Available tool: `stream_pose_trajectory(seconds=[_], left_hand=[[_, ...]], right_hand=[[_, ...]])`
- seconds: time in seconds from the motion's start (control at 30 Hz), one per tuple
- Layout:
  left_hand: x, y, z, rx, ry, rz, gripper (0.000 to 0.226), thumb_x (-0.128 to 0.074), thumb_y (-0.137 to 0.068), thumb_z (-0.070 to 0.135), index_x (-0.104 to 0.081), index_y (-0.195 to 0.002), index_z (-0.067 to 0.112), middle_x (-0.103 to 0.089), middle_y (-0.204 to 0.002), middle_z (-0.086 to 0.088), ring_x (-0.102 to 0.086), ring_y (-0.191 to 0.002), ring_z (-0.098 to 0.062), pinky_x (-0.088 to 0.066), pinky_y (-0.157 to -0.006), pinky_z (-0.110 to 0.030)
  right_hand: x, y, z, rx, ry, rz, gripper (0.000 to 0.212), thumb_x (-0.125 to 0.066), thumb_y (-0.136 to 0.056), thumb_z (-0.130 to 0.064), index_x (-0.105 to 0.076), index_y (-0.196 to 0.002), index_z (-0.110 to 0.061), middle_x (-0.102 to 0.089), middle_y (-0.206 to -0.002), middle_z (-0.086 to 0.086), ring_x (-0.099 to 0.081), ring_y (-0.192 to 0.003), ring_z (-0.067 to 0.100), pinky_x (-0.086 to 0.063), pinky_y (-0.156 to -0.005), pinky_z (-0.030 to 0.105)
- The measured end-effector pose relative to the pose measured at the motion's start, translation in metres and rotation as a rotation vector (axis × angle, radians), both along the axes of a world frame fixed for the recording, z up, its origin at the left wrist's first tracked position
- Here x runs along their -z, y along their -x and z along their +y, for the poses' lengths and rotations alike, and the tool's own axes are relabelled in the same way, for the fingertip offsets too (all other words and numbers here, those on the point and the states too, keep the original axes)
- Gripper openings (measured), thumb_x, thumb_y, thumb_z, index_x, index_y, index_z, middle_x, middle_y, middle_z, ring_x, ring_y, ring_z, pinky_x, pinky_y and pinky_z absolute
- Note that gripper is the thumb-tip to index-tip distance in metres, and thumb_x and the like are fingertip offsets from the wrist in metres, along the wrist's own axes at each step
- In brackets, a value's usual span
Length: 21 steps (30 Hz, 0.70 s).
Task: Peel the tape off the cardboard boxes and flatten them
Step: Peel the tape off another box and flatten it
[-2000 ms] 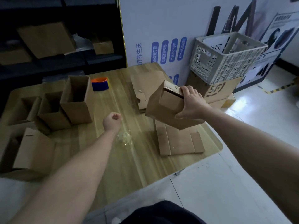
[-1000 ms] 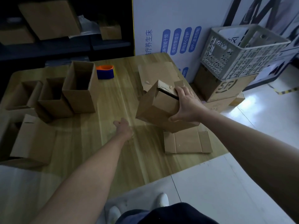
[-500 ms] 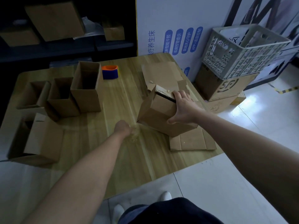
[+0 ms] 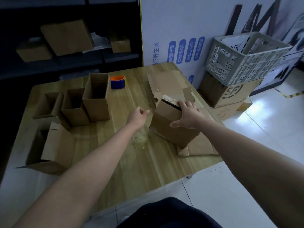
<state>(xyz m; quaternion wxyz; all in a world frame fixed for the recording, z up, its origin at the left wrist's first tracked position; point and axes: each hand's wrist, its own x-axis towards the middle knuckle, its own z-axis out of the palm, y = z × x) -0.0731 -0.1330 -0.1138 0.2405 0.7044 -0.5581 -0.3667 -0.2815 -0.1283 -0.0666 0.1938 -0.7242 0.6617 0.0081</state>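
My right hand (image 4: 185,116) grips the top of a brown cardboard box (image 4: 171,130). The box stands tilted on a flattened box (image 4: 197,149) near the table's right edge, and its top flap is partly open. My left hand (image 4: 137,116) hovers just left of the box with thumb and fingers pinched. A faint strip of clear tape (image 4: 148,100) seems to run from those fingers toward the box's upper corner. A crumpled wad of clear tape (image 4: 139,140) lies on the wooden table (image 4: 115,162) under my left wrist.
Three open boxes (image 4: 97,97) stand upright at the left, and another box (image 4: 54,145) lies on its side at the front left. A blue and orange tape roll (image 4: 117,81) and flat cardboard (image 4: 166,81) lie at the back. A white crate (image 4: 245,58) sits on floor boxes at the right.
My right hand has lowered the box onto the flattened cardboard. My left hand has lifted off the tape wad, which stays on the table, and moved toward the box.
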Motion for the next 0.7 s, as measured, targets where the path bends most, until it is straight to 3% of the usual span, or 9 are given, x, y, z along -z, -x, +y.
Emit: stream_pose_trajectory(seconds=[0.1,0.27,0.33,0.47,0.57,0.7], left_hand=[[-0.014,0.019,-0.002,0.073,-0.029,0.262,0.054,-0.051,-0.089,0.055,-0.05,-0.122,0.012,-0.056,-0.115,0.0,-0.057,-0.108,-0.021,-0.051,-0.093,-0.044],[-0.011,0.036,-0.007,0.075,-0.052,0.307,0.06,-0.066,-0.08,0.051,-0.039,-0.128,0.027,-0.053,-0.126,-0.002,-0.057,-0.111,-0.023,-0.052,-0.09,-0.048],[-0.011,0.041,-0.011,0.087,-0.05,0.337,0.057,-0.068,-0.077,0.05,-0.039,-0.124,0.033,-0.053,-0.128,-0.002,-0.058,-0.112,-0.025,-0.053,-0.089,-0.05],[-0.02,0.049,-0.014,-0.003,-0.098,0.41,0.04,-0.066,-0.084,0.044,-0.043,-0.11,0.026,-0.054,-0.119,-0.003,-0.058,-0.106,-0.025,-0.057,-0.078,-0.048],[-0.024,0.054,-0.02,-0.057,-0.136,0.457,0.043,-0.068,-0.081,0.049,-0.044,-0.103,0.02,-0.055,-0.112,-0.004,-0.058,-0.103,-0.023,-0.056,-0.082,-0.047],[-0.031,0.057,-0.023,-0.123,-0.182,0.484,0.036,-0.064,-0.082,0.032,-0.043,-0.105,0.014,-0.051,-0.101,-0.004,-0.058,-0.097,-0.023,-0.056,-0.084,-0.047]], right_hand=[[-0.004,0.004,0.003,0.016,-0.079,-0.112,0.089,-0.067,-0.079,-0.056,-0.023,-0.149,-0.022,-0.029,-0.151,0.005,-0.027,-0.138,0.028,-0.027,-0.112,0.044],[-0.011,0.015,0.005,0.141,-0.056,-0.306,0.049,-0.041,-0.1,-0.04,-0.042,-0.141,-0.014,-0.045,-0.14,0.011,-0.044,-0.125,0.027,-0.036,-0.096,0.033],[-0.011,0.021,0.002,0.169,-0.068,-0.324,0.047,-0.044,-0.099,-0.036,-0.045,-0.14,-0.014,-0.05,-0.135,0.01,-0.048,-0.121,0.026,-0.038,-0.093,0.032],[-0.008,0.033,-0.001,0.199,-0.04,-0.339,0.048,-0.056,-0.094,-0.036,-0.051,-0.136,-0.014,-0.056,-0.131,0.007,-0.053,-0.116,0.024,-0.043,-0.096,0.034],[-0.007,0.039,0.001,0.178,-0.036,-0.303,0.049,-0.06,-0.092,-0.035,-0.051,-0.136,-0.015,-0.056,-0.126,0.005,-0.054,-0.114,0.024,-0.044,-0.094,0.034],[-0.009,0.044,-0.003,0.199,0.013,-0.357,0.031,-0.048,-0.099,-0.034,-0.065,-0.113,-0.012,-0.065,-0.102,0.007,-0.061,-0.092,0.022,-0.049,-0.076,0.032]])
